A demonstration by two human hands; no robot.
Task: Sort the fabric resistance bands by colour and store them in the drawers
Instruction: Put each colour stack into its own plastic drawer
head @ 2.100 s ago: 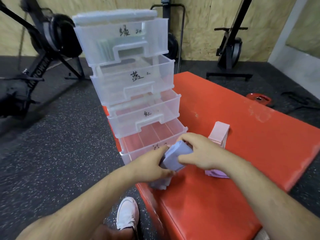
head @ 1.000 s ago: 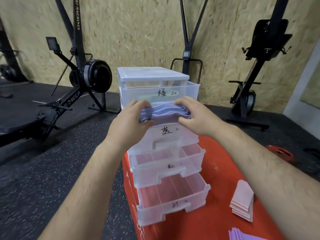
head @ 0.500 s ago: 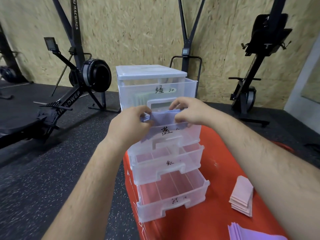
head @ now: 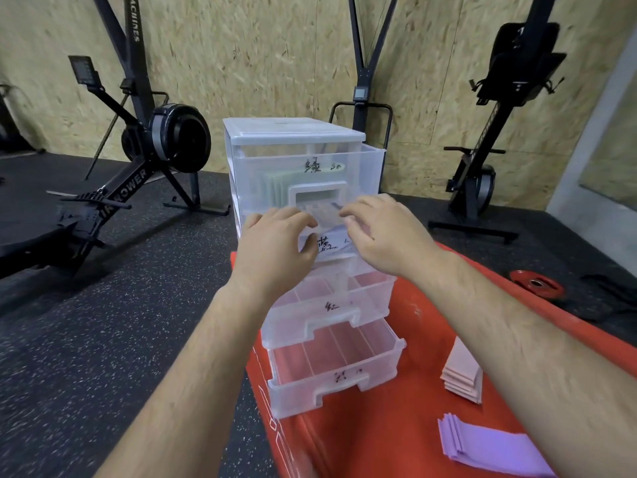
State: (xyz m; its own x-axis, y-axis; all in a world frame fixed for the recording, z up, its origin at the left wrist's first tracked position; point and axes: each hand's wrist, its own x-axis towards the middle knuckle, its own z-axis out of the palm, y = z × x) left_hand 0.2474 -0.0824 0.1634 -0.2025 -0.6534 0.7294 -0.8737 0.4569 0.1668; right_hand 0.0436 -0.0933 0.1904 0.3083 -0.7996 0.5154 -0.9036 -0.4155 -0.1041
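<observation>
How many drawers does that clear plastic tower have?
4, stacked: top drawer holding green bands, second drawer below, third drawer, bottom drawer. None appear hidden.

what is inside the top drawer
Through the clear front of the top drawer, pale green bands stand on edge in a row. The handle and cloudy plastic hide the rest, so no count.

Drawer unit (head: 293,132) at my 12 o'clock is showing smooth, translucent plastic, faintly glossy. Red mat (head: 396,436) under it is looking smooth, slightly shiny. Pink bands (head: 462,374) and purple bands (head: 489,450) at my 4 o'clock are showing matt cloth. Floor (head: 103,339) at 9: rough, speckled. Wall (head: 258,46) at 12: coarse chipboard.
</observation>
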